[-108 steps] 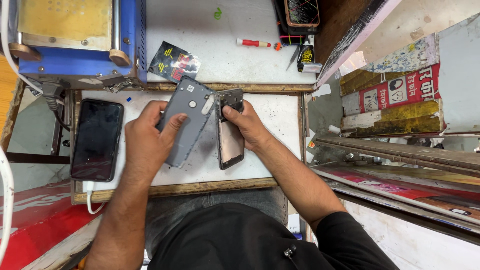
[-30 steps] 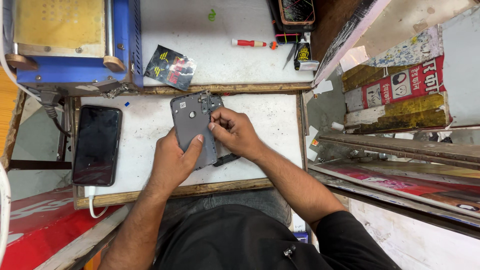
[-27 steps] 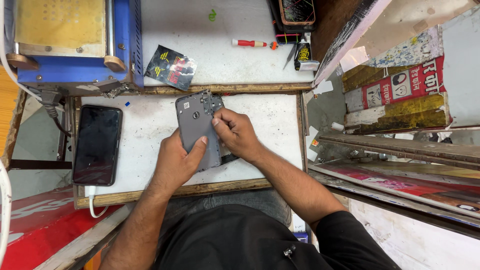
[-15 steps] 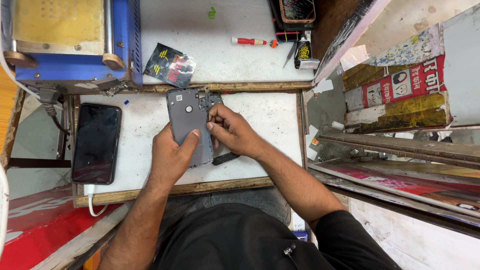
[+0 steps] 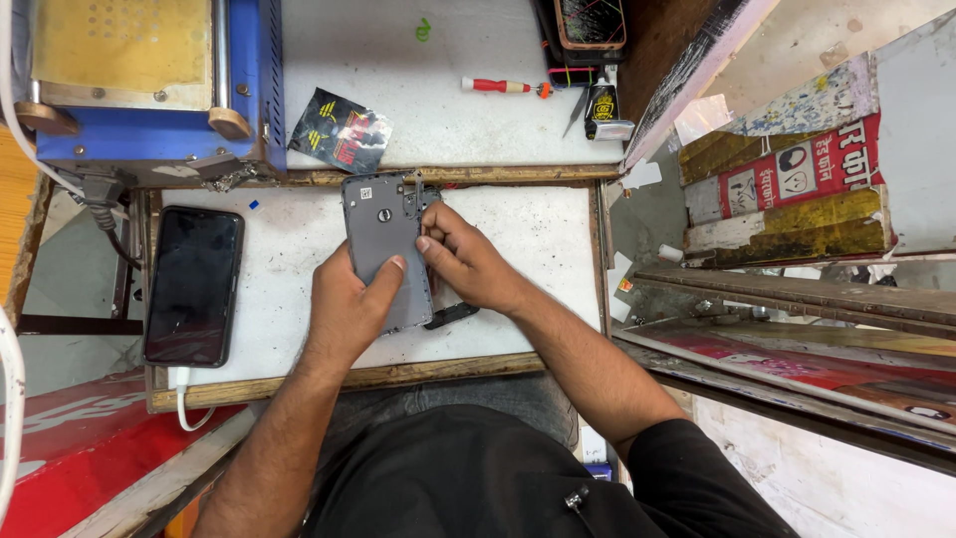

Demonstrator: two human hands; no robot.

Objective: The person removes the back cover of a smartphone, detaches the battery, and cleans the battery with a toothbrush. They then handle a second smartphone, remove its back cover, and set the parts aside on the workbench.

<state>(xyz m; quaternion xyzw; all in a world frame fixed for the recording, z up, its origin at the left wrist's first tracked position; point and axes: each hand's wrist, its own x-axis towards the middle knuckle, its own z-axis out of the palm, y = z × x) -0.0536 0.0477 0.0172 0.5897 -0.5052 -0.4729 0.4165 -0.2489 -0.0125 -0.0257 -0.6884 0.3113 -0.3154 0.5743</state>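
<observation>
Far left: blue heating machine (image 5: pixel 149 90) with a yellowish top plate, power cable (image 5: pixel 100 199) hanging off its front corner. Below it, black smartphone (image 5: pixel 192 286) face up on the white work mat (image 5: pixel 538 259), white charging cable (image 5: pixel 184 403) plugged into its near end. Just right of the machine, a crumpled black foil packet (image 5: pixel 340 130) lying on the upper bench.

Centre: left hand (image 5: pixel 349 304) wrapped around the lower half of a grey phone back cover (image 5: pixel 383 244), thumb pressed flat on its outer face, fingers hidden underneath. Cover held over the mat, tilted slightly, camera cutout end pointing away from the body. Right hand (image 5: pixel 463 264) closed against the cover's right edge, fingertips (image 5: pixel 425 242) pinching that edge near the middle. Dark phone body (image 5: pixel 450 316) peeking out beneath both hands, partly hidden, resting on the mat.

Farther right, on the upper bench: red-handled screwdriver (image 5: pixel 503 87), tweezers (image 5: pixel 578 105), small black glue bottle (image 5: pixel 601 110).
</observation>
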